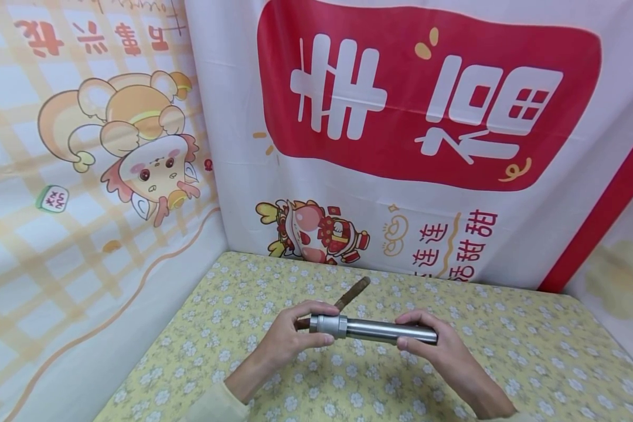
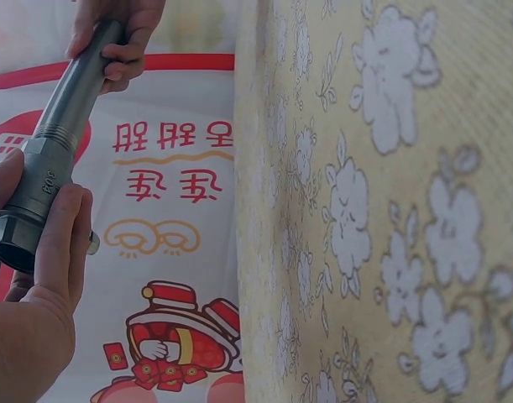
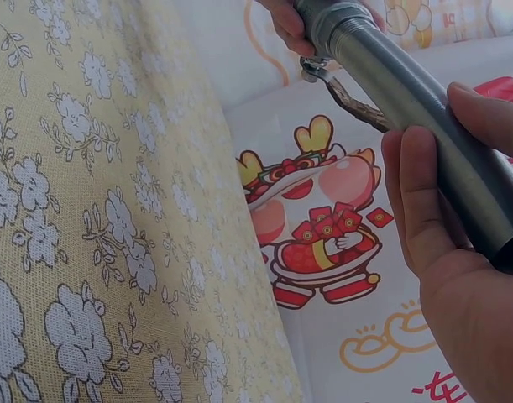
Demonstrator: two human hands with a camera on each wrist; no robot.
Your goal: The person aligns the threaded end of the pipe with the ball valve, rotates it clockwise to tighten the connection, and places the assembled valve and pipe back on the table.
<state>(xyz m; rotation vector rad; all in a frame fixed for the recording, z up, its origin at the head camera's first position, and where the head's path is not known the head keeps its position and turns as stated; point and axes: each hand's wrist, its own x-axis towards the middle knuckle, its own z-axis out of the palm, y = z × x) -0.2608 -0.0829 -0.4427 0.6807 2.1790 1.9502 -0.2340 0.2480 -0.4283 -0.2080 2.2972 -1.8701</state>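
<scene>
A steel ball valve (image 1: 332, 326) with a brown lever handle (image 1: 354, 293) is joined end to end with a smooth steel pipe (image 1: 387, 330). My left hand (image 1: 290, 329) grips the valve body, thumb on the near side and fingers on the far side. Around the pipe's other end, my right hand (image 1: 445, 346) curls its fingers and thumb. Threads on the pipe (image 2: 81, 84) show beside the hex end of the valve (image 2: 46, 180) in the left wrist view. Part of the handle (image 3: 357, 105) passes behind the pipe in the right wrist view.
Beneath the hands is a table with a yellow floral cloth (image 1: 200, 351). A white hanging with a red printed panel (image 1: 401, 158) rises along its back edge. On the left stands a checked hanging (image 1: 84, 246) with cartoon prints.
</scene>
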